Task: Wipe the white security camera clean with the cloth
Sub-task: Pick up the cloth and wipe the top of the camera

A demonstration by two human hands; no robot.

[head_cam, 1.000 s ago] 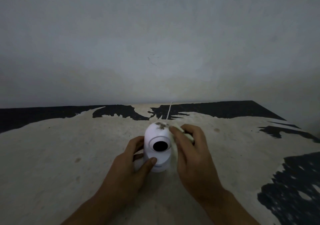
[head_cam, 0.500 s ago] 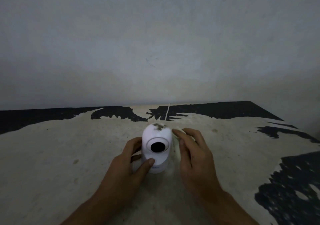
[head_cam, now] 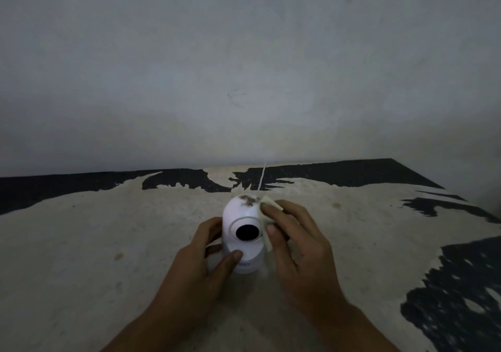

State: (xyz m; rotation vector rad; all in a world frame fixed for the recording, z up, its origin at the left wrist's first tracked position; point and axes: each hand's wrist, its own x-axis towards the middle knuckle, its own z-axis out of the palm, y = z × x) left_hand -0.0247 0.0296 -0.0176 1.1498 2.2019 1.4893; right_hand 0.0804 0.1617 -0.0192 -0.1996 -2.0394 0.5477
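Note:
The white security camera (head_cam: pixel 242 217) stands upright on the worn table top (head_cam: pixel 108 243), its black lens facing me. A brown patch of dirt sits on the top of its dome. My left hand (head_cam: pixel 202 263) grips its lower body from the left, thumb across the front. My right hand (head_cam: pixel 294 239) holds a small pale cloth (head_cam: pixel 267 217) and presses it against the camera's right side, just beside the dirt.
A thin white cable (head_cam: pixel 262 176) runs from behind the camera toward the grey wall (head_cam: pixel 244 67). The table top is pale with black peeled patches at the back and at the right, where its edge falls away.
My right hand has shifted against the camera's right side, and more of the pale cloth shows between its fingers and the dome. The left hand keeps its grip.

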